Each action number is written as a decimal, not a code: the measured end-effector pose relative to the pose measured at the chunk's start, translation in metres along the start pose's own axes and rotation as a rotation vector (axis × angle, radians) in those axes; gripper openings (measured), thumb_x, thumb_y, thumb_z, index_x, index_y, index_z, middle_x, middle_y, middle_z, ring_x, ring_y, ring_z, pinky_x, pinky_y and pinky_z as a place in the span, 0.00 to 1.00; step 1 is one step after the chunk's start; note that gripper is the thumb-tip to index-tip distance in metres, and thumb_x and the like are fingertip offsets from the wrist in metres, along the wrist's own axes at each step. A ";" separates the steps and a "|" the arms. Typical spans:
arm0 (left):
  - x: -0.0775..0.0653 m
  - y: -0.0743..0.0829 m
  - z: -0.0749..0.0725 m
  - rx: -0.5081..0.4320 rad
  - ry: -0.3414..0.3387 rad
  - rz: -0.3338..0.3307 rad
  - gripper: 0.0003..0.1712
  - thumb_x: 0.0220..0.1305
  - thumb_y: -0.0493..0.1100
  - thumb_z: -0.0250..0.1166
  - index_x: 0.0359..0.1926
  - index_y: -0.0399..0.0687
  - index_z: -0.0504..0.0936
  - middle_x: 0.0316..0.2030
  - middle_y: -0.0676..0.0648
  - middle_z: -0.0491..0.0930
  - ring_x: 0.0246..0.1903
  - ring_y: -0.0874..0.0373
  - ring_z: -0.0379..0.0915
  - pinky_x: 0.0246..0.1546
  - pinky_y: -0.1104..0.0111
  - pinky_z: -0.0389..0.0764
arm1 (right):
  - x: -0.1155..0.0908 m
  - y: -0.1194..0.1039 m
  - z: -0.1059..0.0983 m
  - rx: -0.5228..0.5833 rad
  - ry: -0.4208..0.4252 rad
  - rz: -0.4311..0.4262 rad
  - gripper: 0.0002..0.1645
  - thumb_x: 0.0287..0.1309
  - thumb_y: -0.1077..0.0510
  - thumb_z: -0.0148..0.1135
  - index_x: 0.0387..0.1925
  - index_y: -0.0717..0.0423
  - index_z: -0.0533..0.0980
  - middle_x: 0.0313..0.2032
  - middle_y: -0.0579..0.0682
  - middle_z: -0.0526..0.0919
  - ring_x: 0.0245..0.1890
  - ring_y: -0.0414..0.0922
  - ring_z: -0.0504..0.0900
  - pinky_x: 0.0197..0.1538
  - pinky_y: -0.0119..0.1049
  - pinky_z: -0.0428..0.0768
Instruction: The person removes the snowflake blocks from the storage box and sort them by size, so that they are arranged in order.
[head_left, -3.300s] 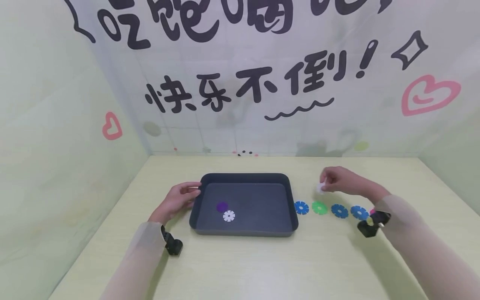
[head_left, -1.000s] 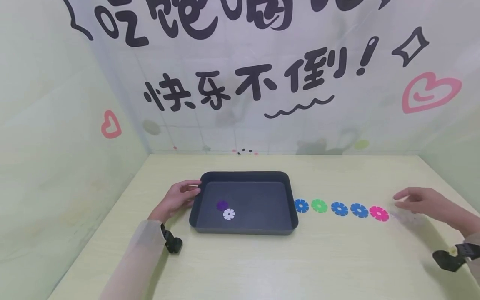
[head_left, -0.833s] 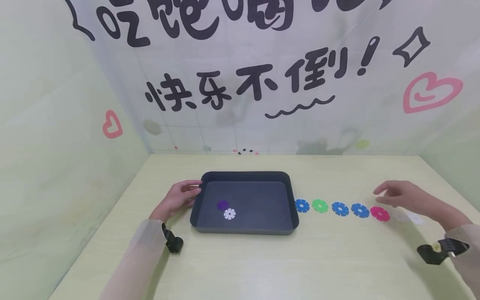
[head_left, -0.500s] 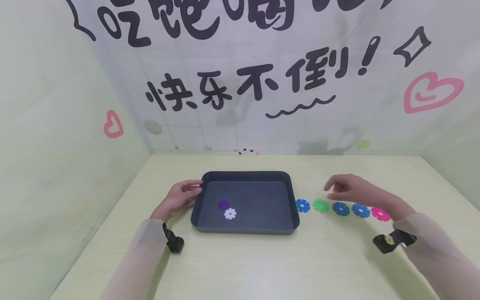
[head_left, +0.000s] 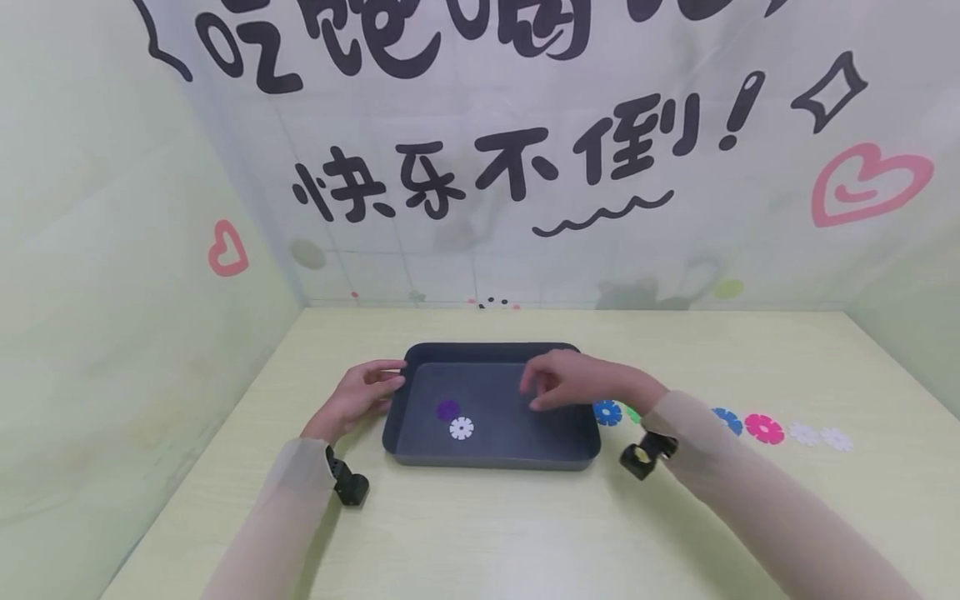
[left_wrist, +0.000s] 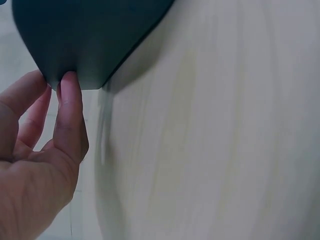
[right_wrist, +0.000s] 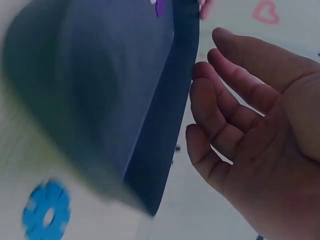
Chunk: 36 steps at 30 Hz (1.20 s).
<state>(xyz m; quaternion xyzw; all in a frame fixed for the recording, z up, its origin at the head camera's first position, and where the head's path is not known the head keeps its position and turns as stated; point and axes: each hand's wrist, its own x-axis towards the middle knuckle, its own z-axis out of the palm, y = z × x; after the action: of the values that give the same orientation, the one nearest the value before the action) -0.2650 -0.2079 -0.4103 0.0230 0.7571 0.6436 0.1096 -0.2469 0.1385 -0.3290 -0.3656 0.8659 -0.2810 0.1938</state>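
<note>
A dark grey tray (head_left: 491,462) stands on the table, with a purple snowflake disc (head_left: 447,410) and a white snowflake disc (head_left: 462,429) lying in it. My left hand (head_left: 354,402) touches the tray's left end with thumb and fingertips, the fingers fairly straight. Above the right part of the tray is my right hand (head_left: 573,379), its fingers loosely bent and nothing between them. The right wrist view shows this hand (right_wrist: 250,115) near the tray wall (right_wrist: 162,110). In the left wrist view, the left thumb (left_wrist: 70,105) lies against the tray's outer wall (left_wrist: 95,45).
Right of the tray runs a row of discs: a blue one (head_left: 607,412), a partly covered green one (head_left: 632,414), another blue one (head_left: 727,420), a pink one (head_left: 765,428) and two white ones (head_left: 805,433). My right forearm covers part of this row. A printed cloth wall (head_left: 465,250) stands behind.
My right hand carried a white disc to the row's right end and let it go. It has since swung left, over the tray. The left hand stays put.
</note>
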 end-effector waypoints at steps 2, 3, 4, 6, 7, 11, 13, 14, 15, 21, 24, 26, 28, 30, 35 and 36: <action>0.000 0.000 0.000 0.000 0.000 -0.001 0.26 0.61 0.34 0.60 0.60 0.33 0.67 0.49 0.33 0.71 0.37 0.60 0.75 0.34 0.71 0.79 | 0.016 -0.008 0.003 -0.012 -0.047 -0.015 0.14 0.53 0.59 0.64 0.41 0.60 0.75 0.25 0.42 0.77 0.26 0.38 0.74 0.31 0.32 0.75; 0.000 0.001 0.000 -0.001 0.000 -0.001 0.26 0.61 0.34 0.60 0.60 0.33 0.67 0.50 0.32 0.71 0.37 0.60 0.75 0.34 0.71 0.79 | 0.023 -0.011 0.005 -0.010 -0.069 -0.020 0.14 0.53 0.60 0.65 0.41 0.60 0.75 0.25 0.43 0.77 0.26 0.38 0.75 0.31 0.31 0.75; 0.000 0.001 0.000 0.002 -0.001 0.000 0.26 0.61 0.35 0.60 0.60 0.33 0.67 0.50 0.32 0.71 0.37 0.59 0.75 0.35 0.71 0.79 | 0.030 -0.013 0.007 -0.005 -0.089 -0.022 0.14 0.52 0.60 0.65 0.41 0.60 0.75 0.26 0.43 0.77 0.26 0.38 0.75 0.32 0.31 0.75; -0.001 0.002 0.000 0.004 -0.005 0.001 0.26 0.61 0.35 0.60 0.60 0.33 0.67 0.50 0.32 0.70 0.38 0.59 0.75 0.35 0.70 0.79 | 0.044 -0.016 0.012 0.006 -0.126 -0.029 0.14 0.52 0.61 0.65 0.41 0.60 0.75 0.26 0.43 0.78 0.27 0.37 0.75 0.33 0.30 0.75; -0.001 0.002 0.000 0.005 -0.005 -0.001 0.26 0.61 0.35 0.60 0.60 0.34 0.67 0.50 0.32 0.70 0.38 0.59 0.75 0.35 0.70 0.79 | 0.051 -0.017 0.014 0.017 -0.142 -0.033 0.14 0.52 0.61 0.65 0.41 0.60 0.75 0.26 0.44 0.78 0.27 0.37 0.75 0.33 0.30 0.75; 0.000 0.002 0.000 0.017 -0.015 0.006 0.26 0.61 0.36 0.60 0.60 0.34 0.67 0.51 0.32 0.70 0.39 0.58 0.75 0.36 0.70 0.79 | 0.076 -0.019 0.019 0.041 -0.181 -0.041 0.14 0.51 0.63 0.65 0.41 0.61 0.75 0.27 0.45 0.78 0.27 0.37 0.75 0.33 0.29 0.74; 0.001 0.002 0.000 0.020 -0.017 0.009 0.26 0.62 0.36 0.60 0.60 0.34 0.67 0.52 0.31 0.70 0.39 0.57 0.75 0.36 0.70 0.79 | 0.086 -0.020 0.021 0.048 -0.180 -0.048 0.14 0.51 0.63 0.66 0.41 0.62 0.75 0.26 0.46 0.78 0.27 0.37 0.75 0.32 0.29 0.74; 0.001 0.002 0.000 0.021 -0.019 0.012 0.26 0.62 0.36 0.60 0.60 0.34 0.67 0.52 0.31 0.70 0.39 0.57 0.75 0.36 0.70 0.79 | 0.091 -0.020 0.022 0.051 -0.177 -0.051 0.14 0.51 0.63 0.66 0.40 0.62 0.76 0.26 0.46 0.78 0.26 0.37 0.74 0.32 0.28 0.74; 0.001 0.001 0.001 0.019 -0.017 0.014 0.26 0.62 0.36 0.60 0.60 0.34 0.67 0.51 0.31 0.70 0.39 0.57 0.75 0.35 0.70 0.79 | 0.095 -0.020 0.022 0.051 -0.173 -0.050 0.14 0.50 0.63 0.66 0.40 0.63 0.76 0.26 0.46 0.78 0.26 0.37 0.74 0.31 0.28 0.73; 0.001 0.002 0.002 0.018 -0.018 0.010 0.26 0.62 0.35 0.60 0.60 0.33 0.67 0.51 0.31 0.70 0.39 0.57 0.75 0.36 0.70 0.78 | 0.114 -0.016 0.032 0.064 -0.152 0.007 0.14 0.48 0.63 0.68 0.39 0.63 0.77 0.25 0.46 0.78 0.26 0.37 0.74 0.31 0.27 0.73; 0.001 0.002 0.002 0.020 -0.019 0.010 0.26 0.62 0.36 0.60 0.60 0.34 0.67 0.51 0.31 0.70 0.40 0.57 0.75 0.37 0.69 0.78 | 0.119 -0.016 0.038 0.040 -0.142 0.044 0.14 0.46 0.62 0.70 0.37 0.61 0.78 0.25 0.46 0.78 0.25 0.37 0.73 0.31 0.26 0.72; 0.001 0.002 0.001 0.021 -0.014 0.009 0.26 0.62 0.36 0.60 0.60 0.34 0.67 0.52 0.31 0.70 0.40 0.57 0.75 0.37 0.70 0.78 | 0.121 -0.018 0.040 0.008 -0.137 0.056 0.14 0.45 0.61 0.71 0.36 0.60 0.78 0.25 0.45 0.78 0.25 0.37 0.73 0.30 0.26 0.71; 0.000 0.002 0.001 0.023 -0.011 0.007 0.26 0.62 0.36 0.60 0.60 0.34 0.67 0.52 0.31 0.70 0.40 0.57 0.74 0.36 0.70 0.78 | 0.124 -0.019 0.042 -0.023 -0.132 0.060 0.14 0.45 0.61 0.71 0.35 0.60 0.78 0.24 0.44 0.77 0.24 0.37 0.72 0.29 0.26 0.71; 0.000 0.002 0.000 0.026 -0.009 0.005 0.26 0.62 0.36 0.60 0.60 0.34 0.67 0.52 0.30 0.69 0.40 0.57 0.74 0.36 0.70 0.78 | 0.125 -0.021 0.044 -0.041 -0.123 0.061 0.14 0.44 0.61 0.72 0.34 0.60 0.78 0.24 0.44 0.77 0.24 0.37 0.72 0.29 0.26 0.70; 0.000 0.000 -0.001 0.033 -0.003 0.004 0.26 0.62 0.36 0.60 0.60 0.34 0.67 0.52 0.31 0.70 0.40 0.57 0.74 0.36 0.70 0.78 | 0.126 -0.023 0.048 -0.056 -0.115 0.073 0.11 0.43 0.63 0.72 0.30 0.59 0.78 0.23 0.44 0.76 0.24 0.37 0.72 0.29 0.26 0.70; 0.000 0.000 -0.001 0.029 -0.001 0.004 0.26 0.62 0.36 0.60 0.60 0.34 0.67 0.52 0.31 0.70 0.39 0.57 0.74 0.36 0.70 0.78 | 0.127 -0.023 0.049 -0.061 -0.115 0.077 0.10 0.43 0.63 0.72 0.30 0.59 0.78 0.23 0.44 0.76 0.24 0.37 0.72 0.30 0.26 0.70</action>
<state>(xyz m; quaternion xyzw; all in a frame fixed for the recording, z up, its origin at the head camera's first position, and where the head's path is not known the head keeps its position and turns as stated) -0.2651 -0.2091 -0.4105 0.0262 0.7664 0.6326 0.1084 -0.2919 0.0141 -0.3683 -0.3533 0.8750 -0.2250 0.2427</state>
